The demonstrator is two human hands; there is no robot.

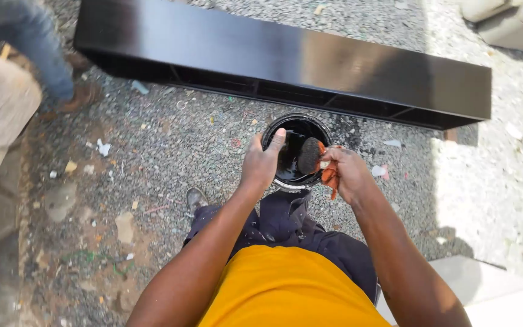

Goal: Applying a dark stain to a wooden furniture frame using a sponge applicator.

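Round black tin [273, 130] of dark liquid on gravel, just before a long black beam [286, 60]. Left hand [261, 162] clamped on its rim, thumb over the edge. Right hand [345, 172] closed around an orange-handled brush [311, 155], bristles seemingly dipped.

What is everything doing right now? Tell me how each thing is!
Paint can: open, no lid, black paint inside.
Brush: bristles black and wet, over the can.
Left hand: gripping the can's rim.
Right hand: closed on the brush's orange handle.
Long black box: lying flat on the gravel, glossy.
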